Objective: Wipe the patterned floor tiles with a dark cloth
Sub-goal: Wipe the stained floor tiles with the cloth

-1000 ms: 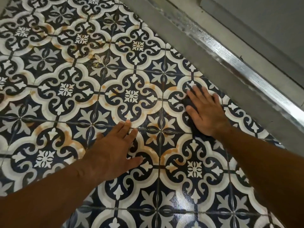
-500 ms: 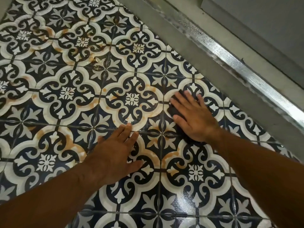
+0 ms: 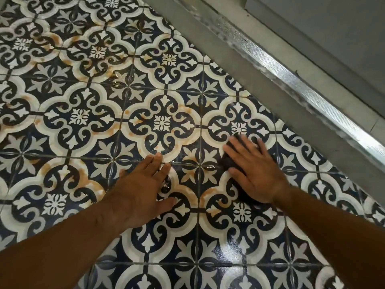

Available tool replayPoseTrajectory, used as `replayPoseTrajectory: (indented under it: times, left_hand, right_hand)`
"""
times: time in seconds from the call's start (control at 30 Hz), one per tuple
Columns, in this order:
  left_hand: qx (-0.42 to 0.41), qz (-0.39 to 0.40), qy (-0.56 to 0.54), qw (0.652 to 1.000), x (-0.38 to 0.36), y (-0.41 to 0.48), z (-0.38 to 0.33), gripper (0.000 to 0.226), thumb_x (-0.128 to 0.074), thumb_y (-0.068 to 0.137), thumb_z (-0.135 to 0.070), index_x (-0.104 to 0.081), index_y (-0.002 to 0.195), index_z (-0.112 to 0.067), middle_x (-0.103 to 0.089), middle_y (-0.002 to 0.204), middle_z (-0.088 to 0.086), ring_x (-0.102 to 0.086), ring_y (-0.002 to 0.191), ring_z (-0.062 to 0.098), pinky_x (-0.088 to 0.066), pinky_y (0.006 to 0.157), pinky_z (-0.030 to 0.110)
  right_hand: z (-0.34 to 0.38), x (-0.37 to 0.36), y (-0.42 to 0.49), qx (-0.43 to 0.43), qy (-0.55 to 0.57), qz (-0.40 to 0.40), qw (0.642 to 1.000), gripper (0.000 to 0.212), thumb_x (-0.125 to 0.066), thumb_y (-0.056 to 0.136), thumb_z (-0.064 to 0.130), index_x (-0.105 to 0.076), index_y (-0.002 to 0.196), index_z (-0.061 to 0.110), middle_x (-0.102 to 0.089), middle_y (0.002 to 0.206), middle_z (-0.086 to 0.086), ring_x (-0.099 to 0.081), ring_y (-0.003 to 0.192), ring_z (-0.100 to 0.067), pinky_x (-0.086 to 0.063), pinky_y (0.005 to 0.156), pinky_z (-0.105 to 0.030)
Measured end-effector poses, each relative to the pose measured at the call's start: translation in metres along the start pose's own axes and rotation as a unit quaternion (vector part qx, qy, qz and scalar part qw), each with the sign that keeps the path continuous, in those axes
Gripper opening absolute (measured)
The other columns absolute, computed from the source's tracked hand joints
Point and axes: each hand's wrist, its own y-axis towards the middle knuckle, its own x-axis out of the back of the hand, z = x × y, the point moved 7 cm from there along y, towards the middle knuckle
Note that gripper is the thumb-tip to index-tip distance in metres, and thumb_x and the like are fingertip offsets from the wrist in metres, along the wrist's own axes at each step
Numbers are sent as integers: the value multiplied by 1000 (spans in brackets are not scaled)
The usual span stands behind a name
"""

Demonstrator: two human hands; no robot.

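Observation:
The floor is laid with navy and white patterned tiles (image 3: pixel 87 122), several of them marked with orange-brown stains. My right hand (image 3: pixel 253 170) lies flat, fingers spread, pressing a dark cloth (image 3: pixel 228 161) onto a tile at centre right. Most of the cloth is hidden under the palm; only its left edge and a bit below the hand show. My left hand (image 3: pixel 141 188) rests flat on the tiles to the left of it, fingers straight, holding nothing.
A grey concrete strip (image 3: pixel 260 84) and a shiny metal door track (image 3: pixel 295 82) run diagonally along the right side, with a grey surface (image 3: pixel 333 28) behind them. The tiles in front of my arms look wet and glossy (image 3: pixel 227 249).
My right hand has slid the cloth leftward and toward me across the tile. My left hand has stayed planted in the same spot.

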Motion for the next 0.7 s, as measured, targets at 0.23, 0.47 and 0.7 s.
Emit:
replayPoseTrajectory:
  times: [0.23, 0.47, 0.7]
  left_hand:
    - [5, -13, 4, 1000, -2, 0, -2, 91, -34, 83, -78, -1, 154, -31, 18, 162, -6, 17, 147, 14, -16, 115, 60]
    - [-12, -4, -5, 1000, 4, -2, -3, 95, -28, 78, -81, -5, 154, -29, 13, 163, -6, 16, 147, 12, -23, 116, 54]
    - [-12, -12, -6, 1000, 2, 0, -1, 99, -24, 73, -82, -5, 154, -29, 11, 163, -6, 13, 148, 13, -22, 116, 53]
  right_hand:
    - [12, -4, -9, -127, 56, -36, 990, 61, -6, 98, 61, 3, 153, 35, 10, 163, 8, 19, 148, -16, 10, 118, -53]
    - [28, -29, -79, -72, 42, -7, 996, 60, -10, 100, 60, -4, 154, 35, -1, 165, 5, 9, 151, -18, -6, 119, -59]
    - [19, -21, -59, -230, 85, -57, 968, 67, 1, 94, 65, 1, 154, 35, 9, 163, 6, 20, 148, -14, 12, 118, -50]
